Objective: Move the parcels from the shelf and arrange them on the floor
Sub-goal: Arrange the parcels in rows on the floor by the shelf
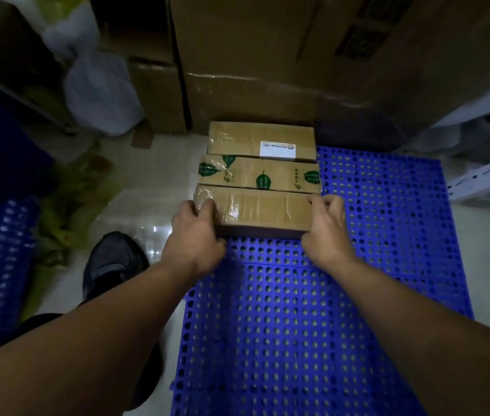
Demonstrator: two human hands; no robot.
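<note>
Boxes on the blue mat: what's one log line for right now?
nearest parcel: on blue mat, beside leaf-tape parcel | left grip: holds left end | right grip: holds right end

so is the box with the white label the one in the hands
No, the left hand and right hand grip the nearest box; the white-labelled box lies farthest back.

stockroom: stacked cartons (267, 55), blue pallet (357, 265), metal shelving (483, 178)
</note>
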